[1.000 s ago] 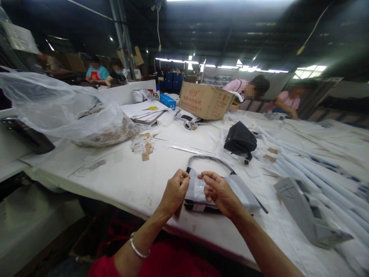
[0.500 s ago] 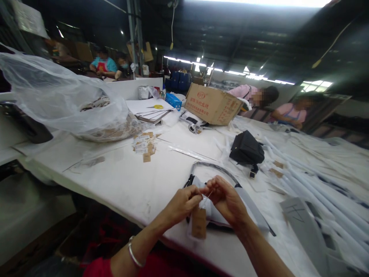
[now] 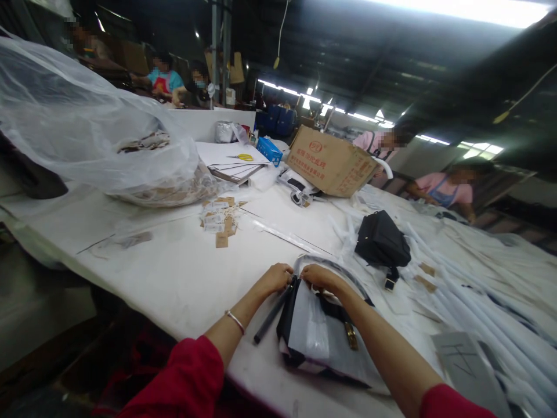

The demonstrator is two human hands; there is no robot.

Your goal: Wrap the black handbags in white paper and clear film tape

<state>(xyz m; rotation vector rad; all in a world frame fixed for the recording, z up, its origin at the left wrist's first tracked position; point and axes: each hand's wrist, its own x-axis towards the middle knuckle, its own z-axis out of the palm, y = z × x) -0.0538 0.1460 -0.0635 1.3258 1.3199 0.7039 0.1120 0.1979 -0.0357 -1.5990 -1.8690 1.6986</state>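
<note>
A grey and black handbag (image 3: 319, 331) with a gold clasp (image 3: 350, 337) lies in front of me, clear plastic taped over its front. Its handle (image 3: 343, 268), wrapped in clear film, arches away behind it. My left hand (image 3: 278, 277) is closed in a pinch at the bag's upper left corner, by the handle's base. Close beside it, the fingers of my right hand (image 3: 319, 276) curl down at the same corner. What sits between the fingertips is too small and partly hidden. A dark strap (image 3: 270, 318) hangs from that corner onto the table.
Paper tags (image 3: 221, 223) lie in a pile on the white table (image 3: 174, 278). A large clear plastic bag (image 3: 100, 133) stands left. Farther back are yellow scissors (image 3: 243, 157) and a cardboard box (image 3: 331, 159). A black bag (image 3: 382, 238) lies right; several people work beyond.
Both hands have moved forward from above the bag to its upper left corner. The brown tag that hung below my fingers is out of sight. The bag's front now shows more.
</note>
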